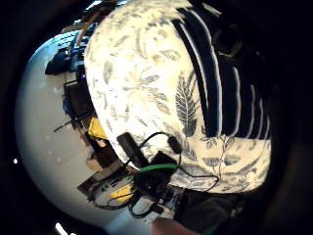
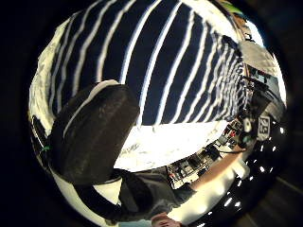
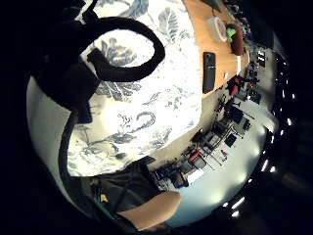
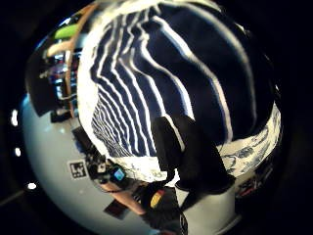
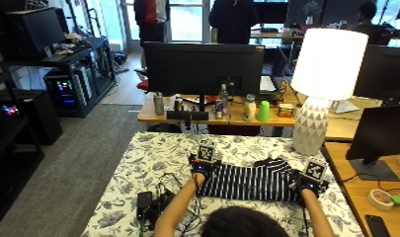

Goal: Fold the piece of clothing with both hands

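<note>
The navy-and-white striped garment point(image 5: 249, 181) is spread flat on the floral tablecloth point(image 5: 153, 163) between the 2 hands, pinched at its ends by the left hand point(image 5: 201, 169) and right hand point(image 5: 309, 184).

One striped garment point(image 5: 251, 181) lies on one leaf-print tablecloth point(image 5: 147, 163). Two gloved hands, left hand point(image 5: 201, 168) and right hand point(image 5: 309, 184). One phone point(image 5: 375, 225), one tape roll point(image 5: 381, 198), one lamp point(image 5: 321, 84).

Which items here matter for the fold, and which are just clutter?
Job:
- striped garment
- left hand, at the garment's left edge
- right hand, at its right edge
- leaf-print tablecloth beneath

Clutter:
- white lamp
- monitor
- phone
- tape roll
- black cables and boxes
</note>
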`<control>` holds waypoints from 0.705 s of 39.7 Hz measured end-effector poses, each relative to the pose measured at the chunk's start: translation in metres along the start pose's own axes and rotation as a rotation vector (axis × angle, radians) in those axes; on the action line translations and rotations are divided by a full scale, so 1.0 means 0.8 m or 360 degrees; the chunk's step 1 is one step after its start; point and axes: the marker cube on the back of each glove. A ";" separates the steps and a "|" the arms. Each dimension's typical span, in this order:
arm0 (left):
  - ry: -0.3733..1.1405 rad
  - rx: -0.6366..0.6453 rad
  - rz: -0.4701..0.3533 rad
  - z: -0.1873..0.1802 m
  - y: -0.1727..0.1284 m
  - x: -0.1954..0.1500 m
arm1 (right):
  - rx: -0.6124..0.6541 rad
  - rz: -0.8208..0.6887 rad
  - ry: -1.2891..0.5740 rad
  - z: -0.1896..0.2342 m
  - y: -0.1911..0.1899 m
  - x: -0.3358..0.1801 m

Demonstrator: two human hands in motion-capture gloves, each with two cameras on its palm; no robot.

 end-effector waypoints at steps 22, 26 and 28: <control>-0.0054 0.0065 -0.0015 -0.061 0.040 -0.045 | -0.0025 0.0249 0.0198 0.010 0.035 0.021; -0.0058 0.0065 0.0012 -0.057 0.039 -0.045 | 0.0026 0.0210 0.0199 0.008 0.030 0.021; -0.0059 0.0071 0.0022 -0.056 0.038 -0.045 | -0.0015 0.0189 0.0195 0.009 0.033 0.020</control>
